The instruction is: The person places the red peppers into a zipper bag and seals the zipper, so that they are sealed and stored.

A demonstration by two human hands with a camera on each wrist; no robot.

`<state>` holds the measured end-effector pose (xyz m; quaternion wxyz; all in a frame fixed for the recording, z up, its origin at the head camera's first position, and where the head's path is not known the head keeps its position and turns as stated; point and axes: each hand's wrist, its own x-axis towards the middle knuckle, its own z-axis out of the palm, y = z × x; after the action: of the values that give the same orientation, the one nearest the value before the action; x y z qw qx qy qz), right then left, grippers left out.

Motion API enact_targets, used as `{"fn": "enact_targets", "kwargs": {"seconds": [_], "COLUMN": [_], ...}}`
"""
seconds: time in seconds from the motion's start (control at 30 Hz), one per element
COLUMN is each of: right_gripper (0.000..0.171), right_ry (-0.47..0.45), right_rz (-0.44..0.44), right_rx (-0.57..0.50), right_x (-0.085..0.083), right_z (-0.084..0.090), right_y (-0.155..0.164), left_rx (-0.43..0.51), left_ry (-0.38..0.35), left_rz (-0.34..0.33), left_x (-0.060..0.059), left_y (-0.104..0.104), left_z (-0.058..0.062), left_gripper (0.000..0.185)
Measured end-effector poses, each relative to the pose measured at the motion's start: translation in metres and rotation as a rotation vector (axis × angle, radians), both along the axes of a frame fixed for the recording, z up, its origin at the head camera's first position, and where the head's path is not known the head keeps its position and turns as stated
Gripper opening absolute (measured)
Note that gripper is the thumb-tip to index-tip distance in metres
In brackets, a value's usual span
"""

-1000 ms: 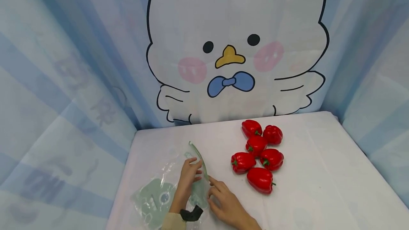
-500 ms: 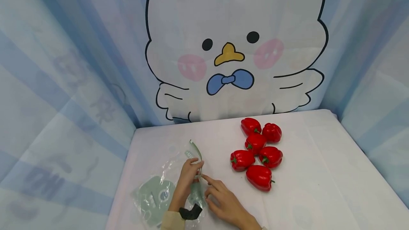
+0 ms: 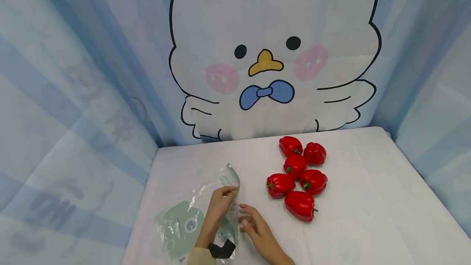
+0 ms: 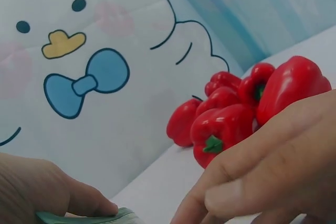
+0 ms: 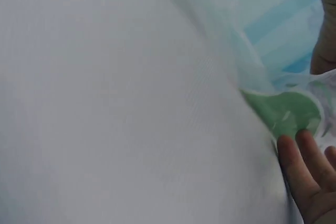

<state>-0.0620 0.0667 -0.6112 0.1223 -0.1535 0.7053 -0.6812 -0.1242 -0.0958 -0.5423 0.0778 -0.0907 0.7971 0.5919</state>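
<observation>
On the left of the desk, a clear bag lies with its green edge strip facing right, long axis running away from the person. The left grip pinches that strip; the right grip, fingers loosely extended, holds nothing.

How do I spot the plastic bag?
On the white table in the head view, look left of the red peppers. There, the left hand pinches the plastic bag by its edge. Unlike the peppers, it is see-through with green print.
</observation>
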Motion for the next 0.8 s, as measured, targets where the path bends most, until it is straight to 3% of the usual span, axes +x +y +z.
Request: {"fn": "enact_targets", "kwargs": {"seconds": [0.13,0.27,0.43,0.57,0.8], "right_gripper": [0.049,0.06,0.062,0.057,0.048], "right_ry": [-0.181,-0.296,-0.378,-0.425,-0.448], "right_rz": [0.009,0.03,0.046,0.057,0.083], "right_rx": [-0.183,-0.306,-0.382,-0.444,-0.468], "right_x": [0.001,0.0,-0.003,-0.005,-0.012], "right_z": [0.004,0.005,0.005,0.009,0.012], "right_y": [-0.001,-0.002,-0.001,0.001,0.001], "left_rx": [-0.017,-0.083,-0.206,-0.286,-0.301], "left_ry": [0.037,0.069,0.087,0.112,0.195], "left_rz": [-0.007,-0.028,-0.074,-0.067,-0.004], "left_x": [0.005,0.013,0.023,0.03,0.043], "left_y": [0.003,0.008,0.016,0.024,0.031], "left_z": [0.003,0.005,0.007,0.008,0.006], "left_gripper": [0.03,0.029,0.028,0.024,0.022]}}
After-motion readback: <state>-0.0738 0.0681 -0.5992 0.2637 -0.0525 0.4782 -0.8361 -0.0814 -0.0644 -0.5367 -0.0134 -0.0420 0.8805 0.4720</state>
